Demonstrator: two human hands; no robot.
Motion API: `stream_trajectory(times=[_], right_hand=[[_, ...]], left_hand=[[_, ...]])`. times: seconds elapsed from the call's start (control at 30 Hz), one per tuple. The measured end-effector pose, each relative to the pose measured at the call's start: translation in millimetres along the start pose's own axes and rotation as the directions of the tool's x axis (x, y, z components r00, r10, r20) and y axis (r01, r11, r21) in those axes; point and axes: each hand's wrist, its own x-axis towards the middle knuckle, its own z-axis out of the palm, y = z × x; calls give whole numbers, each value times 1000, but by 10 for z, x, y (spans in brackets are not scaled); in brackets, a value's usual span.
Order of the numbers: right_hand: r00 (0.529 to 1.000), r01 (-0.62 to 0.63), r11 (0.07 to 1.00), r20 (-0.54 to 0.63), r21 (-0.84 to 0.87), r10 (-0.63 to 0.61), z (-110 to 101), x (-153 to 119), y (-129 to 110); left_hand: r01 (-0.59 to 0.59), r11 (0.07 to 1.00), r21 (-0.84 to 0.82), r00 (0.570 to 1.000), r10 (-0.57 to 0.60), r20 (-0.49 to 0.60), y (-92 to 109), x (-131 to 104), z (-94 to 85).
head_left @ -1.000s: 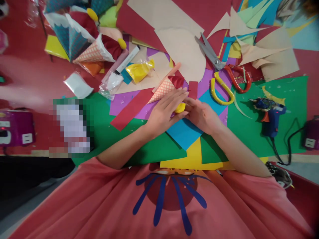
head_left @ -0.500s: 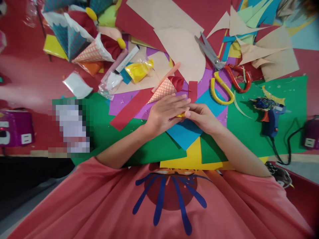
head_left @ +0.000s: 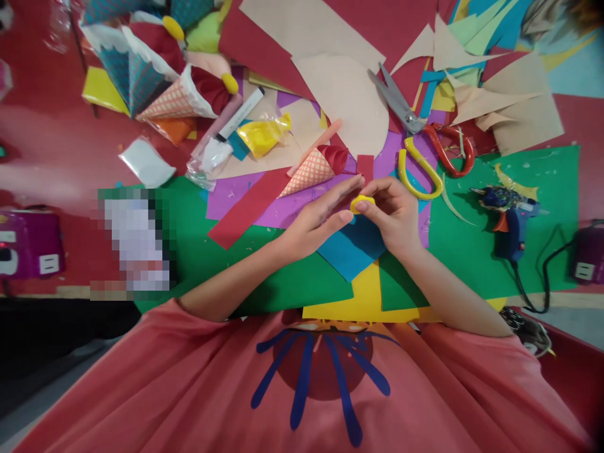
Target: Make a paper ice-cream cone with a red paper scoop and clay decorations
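Between the thumb and fingers of my right hand is a small yellow piece, soft-looking and rounded. My left hand is just left of it, fingers stretched out together and thumb apart, holding nothing. Above my left hand lies a small checkered paper cone with red paper at its wide end. A red strip runs down and left from the cone. Blue paper and purple paper lie beneath and beside my hands.
Scissors with red and yellow handles lie open at upper right. A blue glue gun with its cord is at right. Larger cones, a marker and a yellow packet are at upper left. A blurred-out object lies at left.
My left hand has drawn back from over my right palm and turned with its thumb apart. The yellow piece, mostly covered before, now shows in my right fingers, slightly higher.
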Motion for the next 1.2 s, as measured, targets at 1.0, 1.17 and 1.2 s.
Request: stream_trajectory(times=[1.0, 1.17, 1.2], right_hand=[[954, -272, 950, 176, 155, 244, 49, -49, 56], [885, -416, 853, 355, 314, 301, 35, -18, 90], [872, -443, 828, 379, 344, 309, 32, -12, 89]], left_hand=[[-300, 813, 499, 933, 359, -25, -10, 47, -64], [-206, 878, 432, 975, 223, 12, 15, 31, -56], [-189, 885, 425, 978, 207, 4, 21, 27, -51]])
